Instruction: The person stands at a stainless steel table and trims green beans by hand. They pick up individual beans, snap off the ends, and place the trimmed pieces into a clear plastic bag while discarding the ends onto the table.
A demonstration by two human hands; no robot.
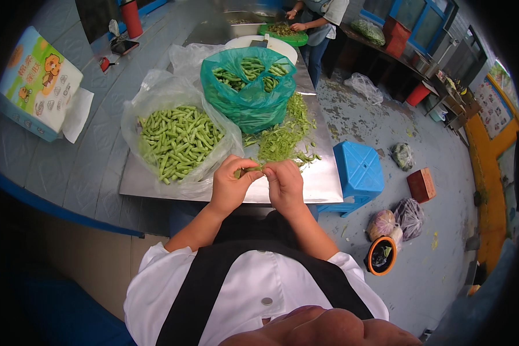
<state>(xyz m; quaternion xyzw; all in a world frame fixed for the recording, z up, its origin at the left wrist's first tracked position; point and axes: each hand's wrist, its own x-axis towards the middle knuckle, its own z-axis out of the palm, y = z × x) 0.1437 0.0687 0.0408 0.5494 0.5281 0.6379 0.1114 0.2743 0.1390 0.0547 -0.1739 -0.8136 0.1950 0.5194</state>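
Observation:
My left hand [235, 179] holds a green bean [254, 169] between thumb and fingers at the near edge of a steel table [318, 186]. Against it, my right hand [284, 184] pinches the bean's other end. To the left, a clear plastic bag [231, 134] lies open around many short bean pieces [179, 140]. A green plastic bag [246, 106] full of whole beans [251, 69] stands behind my hands. Thin green trimmings [279, 142] are heaped to the right of that bag.
A tissue pack [41, 86] and a phone [124, 47] lie on the tiled counter [99, 151] at left. Blue plastic stools [358, 168] stand at right. Beyond them are bagged vegetables [409, 218] and an orange-rimmed bin [381, 255]. Another person [322, 21] works over a green tray [300, 40] at the far end.

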